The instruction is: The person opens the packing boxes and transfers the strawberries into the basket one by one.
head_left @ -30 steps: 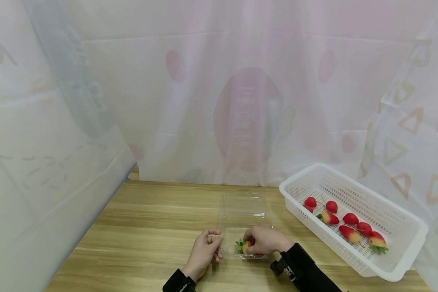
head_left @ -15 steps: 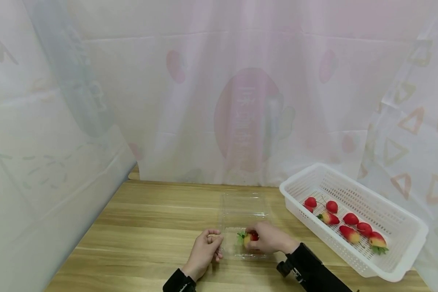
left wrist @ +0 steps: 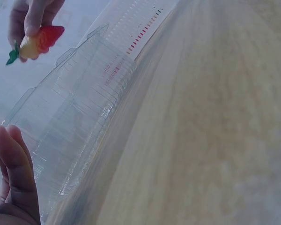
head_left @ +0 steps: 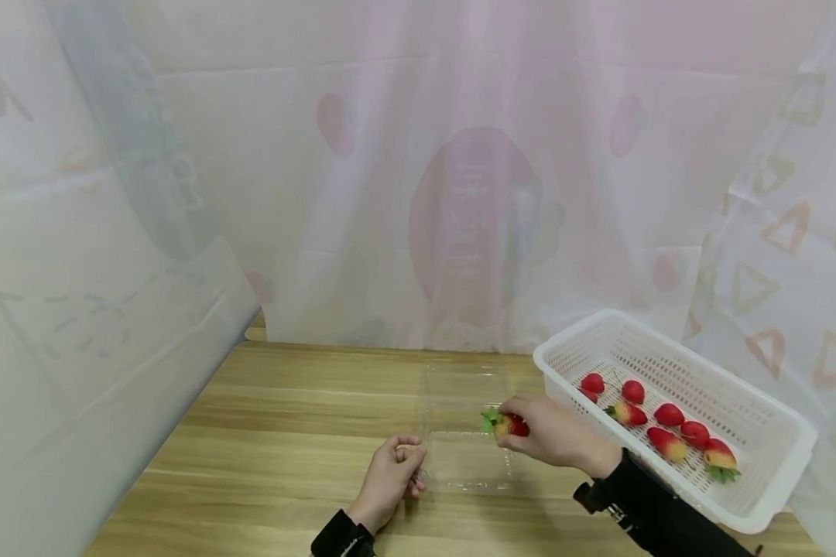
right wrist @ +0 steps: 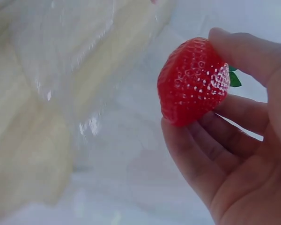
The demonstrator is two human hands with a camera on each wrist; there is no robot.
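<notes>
My right hand [head_left: 553, 435] pinches a strawberry [head_left: 508, 425], red at the tip and yellowish near its green leaves, between thumb and fingers. In the right wrist view the red strawberry [right wrist: 192, 82] shows up close with a shiny, seeded skin. It hangs above a clear plastic clamshell box [head_left: 463, 464], which lies with its lid folded back on the table. My left hand [head_left: 390, 476] holds the box's left edge between thumb and curled fingers. In the left wrist view the fingers [left wrist: 16, 164] lie at the rim of the clear box [left wrist: 79, 98].
A white perforated plastic basket [head_left: 759, 495] stands on the right of the wooden table [head_left: 272, 433]. Several red and red-yellow fruits lie in it, among them a strawberry [head_left: 721, 460] with green leaves. Printed white curtains [head_left: 362, 232] hang behind and at both sides.
My right hand has lifted the strawberry up out of the box and carried it away from me and to the right. The left hand has stayed at the box's edge.
</notes>
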